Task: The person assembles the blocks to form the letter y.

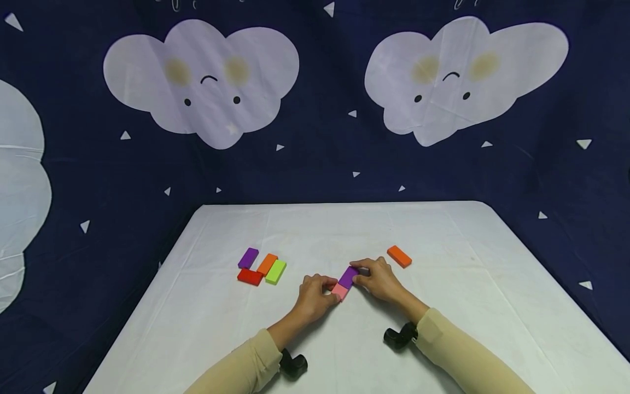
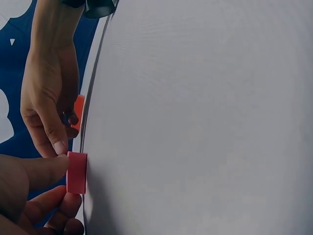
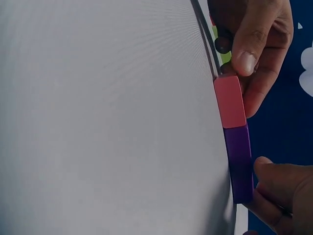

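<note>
Near the middle of the white table, my left hand [image 1: 313, 298] pinches a pink block [image 1: 339, 293] between thumb and fingers. A purple block [image 1: 348, 277] is gripped by my right hand [image 1: 381, 280], thumb on its near side and fingers at its far side. The two blocks meet end to end in one slanted line, pink nearer me. In the right wrist view the pink block [image 3: 230, 102] and the purple block [image 3: 239, 164] line up with their short ends together. The left wrist view shows the pink block [image 2: 77, 173] end-on; the purple one is hidden there.
To the left, a purple block [image 1: 248, 258], a red block [image 1: 250, 277], an orange block [image 1: 267, 264] and a lime green block [image 1: 276, 272] lie clustered. Another orange block [image 1: 399, 256] lies beyond my right hand. A dark blue cloth [image 1: 325, 186] with clouds hangs behind the table.
</note>
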A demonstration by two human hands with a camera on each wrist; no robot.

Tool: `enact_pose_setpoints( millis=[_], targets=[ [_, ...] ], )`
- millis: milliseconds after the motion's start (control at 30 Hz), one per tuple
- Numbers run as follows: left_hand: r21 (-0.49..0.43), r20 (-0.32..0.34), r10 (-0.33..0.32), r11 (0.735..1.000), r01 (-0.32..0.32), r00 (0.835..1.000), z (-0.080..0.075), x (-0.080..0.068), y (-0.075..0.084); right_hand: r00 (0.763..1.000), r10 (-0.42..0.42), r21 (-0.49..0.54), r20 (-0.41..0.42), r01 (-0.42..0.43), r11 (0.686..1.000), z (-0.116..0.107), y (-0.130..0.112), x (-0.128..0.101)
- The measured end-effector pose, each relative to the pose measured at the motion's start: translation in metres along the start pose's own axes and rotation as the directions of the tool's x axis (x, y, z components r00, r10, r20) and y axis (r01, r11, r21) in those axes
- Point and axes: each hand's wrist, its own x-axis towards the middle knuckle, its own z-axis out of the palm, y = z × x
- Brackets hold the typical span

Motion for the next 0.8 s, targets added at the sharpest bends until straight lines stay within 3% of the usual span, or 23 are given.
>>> enact_pose_setpoints(
  millis=[300,467,800],
  targets=[
    [-0.045,-0.02,0.023,0.999,-0.024,1.0,-0.006,0.003,-0.001,0.998,0.037,0.017,-0.048,-0.036,0.999,-0.012,0.001,-0.002],
    [-0.047,-0.015,0.081,0.996,-0.081,0.997,-0.008,0.006,-0.005,0.995,0.037,-0.006,-0.091,-0.037,0.999,-0.02,0.004,-0.002],
    [-0.053,0.07,0.084,0.995,-0.08,0.994,-0.009,0.013,-0.004,0.979,0.032,-0.041,-0.202,-0.042,0.998,-0.031,0.016,-0.002]
  ],
)
